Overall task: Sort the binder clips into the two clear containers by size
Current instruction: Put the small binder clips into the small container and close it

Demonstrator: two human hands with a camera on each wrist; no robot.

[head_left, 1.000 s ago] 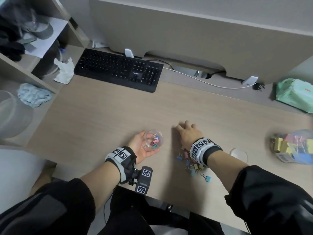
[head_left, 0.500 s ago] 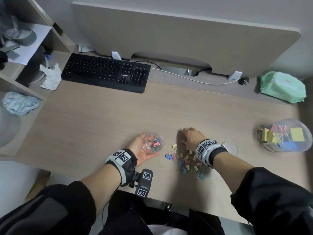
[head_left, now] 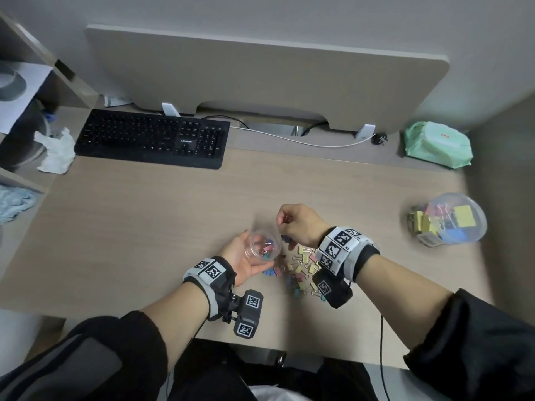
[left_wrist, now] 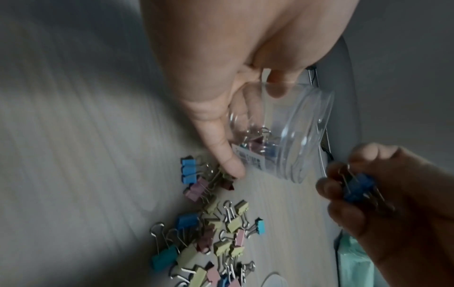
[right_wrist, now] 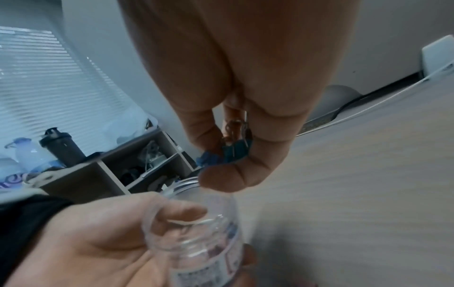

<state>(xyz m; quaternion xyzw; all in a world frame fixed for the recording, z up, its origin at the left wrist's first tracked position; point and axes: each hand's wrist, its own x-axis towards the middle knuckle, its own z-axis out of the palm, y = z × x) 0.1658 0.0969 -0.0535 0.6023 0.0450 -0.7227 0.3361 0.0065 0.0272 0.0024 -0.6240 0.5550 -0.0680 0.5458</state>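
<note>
My left hand (head_left: 246,257) grips a small clear jar (head_left: 263,246) tilted toward the right, with a few small coloured clips inside; the jar (left_wrist: 290,136) shows a label near my thumb. My right hand (head_left: 298,225) is lifted just right of the jar's mouth and pinches small blue binder clips (left_wrist: 358,187), also seen as blue binder clips (right_wrist: 236,151) above the jar (right_wrist: 196,242). A loose pile of small clips (head_left: 301,267) in yellow, pink and blue lies on the desk below my right wrist. A larger clear container (head_left: 447,219) holding big clips lies at the right.
A black keyboard (head_left: 150,138) sits at the back left beside a crumpled tissue (head_left: 56,151). A green wipes pack (head_left: 437,144) lies back right. A white cable (head_left: 304,140) runs along the back. Shelves (head_left: 26,111) stand on the left.
My right hand rose off the clip pile, curled its fingers around blue clips and moved left toward the jar's mouth. The left hand kept holding the jar.
</note>
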